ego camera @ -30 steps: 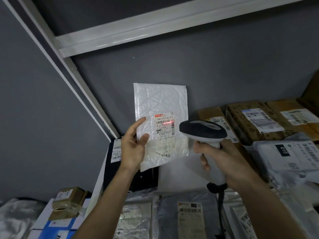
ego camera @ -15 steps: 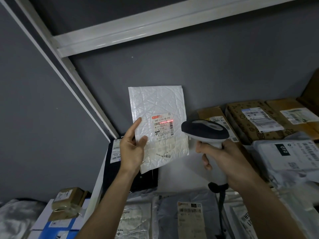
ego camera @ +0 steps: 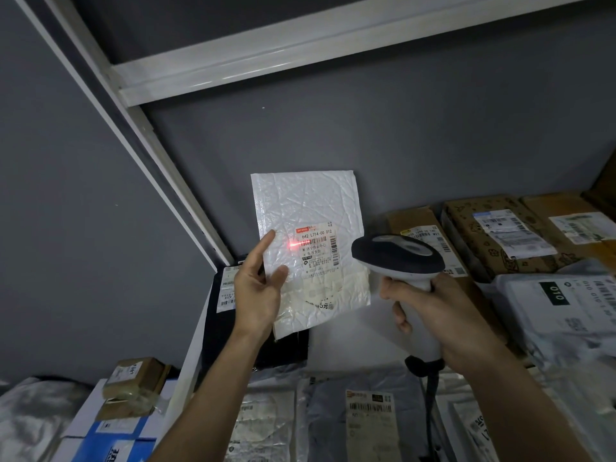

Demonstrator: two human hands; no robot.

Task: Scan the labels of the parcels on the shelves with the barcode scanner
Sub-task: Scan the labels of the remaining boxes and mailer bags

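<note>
Parcel [ego camera: 308, 248], a white padded mailer, stands upright against the shelf's grey back wall [ego camera: 416, 135], long axis vertical; left hand [ego camera: 258, 290] pinches its left edge. Right hand [ego camera: 440, 321] grips the scanner [ego camera: 398, 258] just right, red beam striking the label [ego camera: 316, 248] at its left edge. More parcels crowd the shelf [ego camera: 353, 338].

I see a white crinkle-textured mailer [ego camera: 308, 228], a red glow on its white black-barcoded label [ego camera: 316, 250], a dark grey and white scanner [ego camera: 398, 258], brown cartons [ego camera: 493, 238], a grey wall [ego camera: 400, 128], a blue-and-white box [ego camera: 110, 435].
</note>
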